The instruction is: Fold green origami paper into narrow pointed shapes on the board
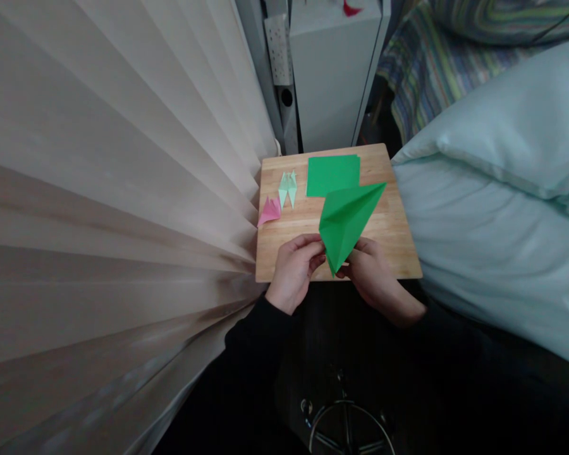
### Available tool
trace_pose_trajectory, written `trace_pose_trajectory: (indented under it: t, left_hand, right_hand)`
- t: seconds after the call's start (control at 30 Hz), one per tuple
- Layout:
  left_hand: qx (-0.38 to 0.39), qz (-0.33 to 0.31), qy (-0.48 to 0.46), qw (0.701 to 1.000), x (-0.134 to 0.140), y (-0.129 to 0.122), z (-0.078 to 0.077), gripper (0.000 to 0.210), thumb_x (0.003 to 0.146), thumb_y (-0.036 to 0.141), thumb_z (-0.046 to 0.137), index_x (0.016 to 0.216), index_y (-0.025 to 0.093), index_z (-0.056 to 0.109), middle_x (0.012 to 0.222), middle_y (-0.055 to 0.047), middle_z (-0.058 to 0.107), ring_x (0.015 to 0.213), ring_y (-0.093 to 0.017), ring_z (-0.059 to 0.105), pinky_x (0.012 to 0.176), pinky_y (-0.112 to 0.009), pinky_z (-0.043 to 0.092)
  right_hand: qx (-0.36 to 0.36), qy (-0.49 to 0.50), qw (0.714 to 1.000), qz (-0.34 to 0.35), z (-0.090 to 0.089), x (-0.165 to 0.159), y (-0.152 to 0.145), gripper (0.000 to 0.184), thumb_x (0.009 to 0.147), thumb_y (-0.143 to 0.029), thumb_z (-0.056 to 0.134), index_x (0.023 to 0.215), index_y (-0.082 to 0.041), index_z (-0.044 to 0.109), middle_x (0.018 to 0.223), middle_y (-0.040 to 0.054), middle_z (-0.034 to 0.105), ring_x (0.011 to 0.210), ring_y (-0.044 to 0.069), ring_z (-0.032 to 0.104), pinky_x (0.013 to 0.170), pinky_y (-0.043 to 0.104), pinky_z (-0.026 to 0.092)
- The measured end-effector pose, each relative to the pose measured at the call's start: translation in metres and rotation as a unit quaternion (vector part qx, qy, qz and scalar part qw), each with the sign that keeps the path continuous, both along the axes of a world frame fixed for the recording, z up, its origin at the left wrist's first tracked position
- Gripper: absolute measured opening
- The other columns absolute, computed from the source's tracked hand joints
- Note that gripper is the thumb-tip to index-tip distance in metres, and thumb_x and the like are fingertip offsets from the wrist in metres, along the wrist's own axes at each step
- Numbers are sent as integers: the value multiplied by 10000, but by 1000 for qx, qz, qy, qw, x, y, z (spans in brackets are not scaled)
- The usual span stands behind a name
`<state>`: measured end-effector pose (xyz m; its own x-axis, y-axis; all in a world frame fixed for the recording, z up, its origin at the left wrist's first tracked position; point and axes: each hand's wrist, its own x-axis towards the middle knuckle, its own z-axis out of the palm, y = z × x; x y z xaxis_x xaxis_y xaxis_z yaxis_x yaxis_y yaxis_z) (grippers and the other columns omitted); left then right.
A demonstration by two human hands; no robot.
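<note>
Above the near part of a small wooden table [294, 246], a folded sheet of green origami paper [348, 221] is held up, creased and partly opened, with a long point toward the upper right. My left hand [298, 262] pinches its lower left edge between thumb and fingers. My right hand [370, 272] grips it from below on the right, and the paper hides some of those fingertips. Behind it lie flat green paper sheets [332, 175], overlapped by the held piece. Pale green folded paper pieces [287, 188] and a pink folded paper piece [270, 210] rest at the table's left.
A pleated curtain [171, 158] hangs against the table's left side. Pale blue bedding [483, 221] bulges close along the right. A white cabinet [334, 82] stands beyond the far edge, with a small red item [351, 9] on top. A chair base [348, 426] shows below.
</note>
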<state>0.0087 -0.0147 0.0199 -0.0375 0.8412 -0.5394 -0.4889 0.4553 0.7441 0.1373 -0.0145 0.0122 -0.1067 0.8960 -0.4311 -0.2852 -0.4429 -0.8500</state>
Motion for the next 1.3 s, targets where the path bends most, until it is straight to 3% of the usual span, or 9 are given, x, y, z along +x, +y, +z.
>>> trace_pose_trajectory:
  t: [0.2, 0.3, 0.5, 0.6, 0.73, 0.87, 0.97, 1.13, 1.3]
  left_hand:
    - [54, -27, 85, 995, -3, -1, 8, 199, 734, 319, 811, 759, 140, 730, 718, -9, 663, 662, -94, 601, 571, -193, 452]
    - [66, -44, 120, 990, -3, -2, 7, 231, 717, 323, 850, 767, 137, 721, 679, 8, 639, 591, -71, 549, 541, -191, 416]
    - [64, -34, 47, 996, -2, 0, 4, 251, 686, 276, 881, 734, 142, 674, 581, 42, 584, 502, -48, 508, 498, -174, 406]
    - [39, 4, -29, 999, -3, 4, 4, 279, 658, 226, 899, 732, 152, 641, 634, 41, 612, 543, -44, 554, 533, -153, 456]
    - [61, 29, -61, 996, -6, 6, 1, 245, 684, 192, 869, 779, 166, 645, 724, 26, 657, 622, -66, 612, 616, -179, 521]
    - [106, 31, -58, 992, -3, 6, -5, 231, 623, 156, 844, 739, 171, 645, 721, 14, 673, 657, -107, 629, 624, -226, 525]
    - [99, 19, -68, 993, 0, 4, -6, 279, 590, 162, 855, 803, 183, 676, 799, -4, 714, 723, -141, 652, 663, -263, 538]
    - [96, 7, -62, 993, 1, 2, -3, 337, 569, 216, 875, 838, 201, 672, 833, 7, 693, 733, -124, 620, 676, -253, 514]
    - [134, -33, -40, 990, -2, -1, 4, 304, 642, 275, 860, 873, 221, 670, 795, 27, 623, 614, -79, 530, 607, -244, 486]
  right_hand:
    - [101, -110, 989, 22, 3, 6, 2, 173, 720, -200, 587, 548, -218, 581, 466, -22, 529, 447, 113, 449, 454, 270, 319]
    - [115, -121, 986, 31, 5, 7, 1, 214, 760, -207, 588, 546, -214, 591, 461, -22, 536, 440, 110, 454, 456, 271, 318]
    - [137, -145, 978, 56, 9, 6, -1, 286, 886, -280, 559, 606, -223, 577, 529, -17, 546, 489, 127, 467, 492, 291, 342]
    - [215, -206, 953, 52, 16, 7, -5, 344, 982, -345, 503, 670, -225, 587, 608, -4, 552, 578, 150, 487, 554, 313, 349]
    - [337, -274, 899, 54, 21, 12, -10, 223, 998, -405, 545, 996, -228, 680, 875, 54, 686, 800, 215, 595, 722, 369, 416]
    - [401, -368, 837, 56, 20, 13, -11, 164, 925, -349, 673, 1035, -227, 674, 845, 49, 688, 727, 208, 560, 738, 387, 410]
    - [407, -368, 835, 45, 17, 14, -10, 93, 962, -276, 608, 991, -223, 679, 817, 45, 688, 671, 187, 550, 671, 355, 416]
    - [404, -373, 835, 36, 16, 17, -9, 137, 979, -265, 572, 953, -239, 704, 819, 45, 710, 697, 190, 596, 665, 342, 443]
    - [367, -311, 875, 46, 22, 15, -12, 176, 969, -276, 598, 848, -237, 720, 755, 23, 718, 635, 167, 577, 632, 328, 440]
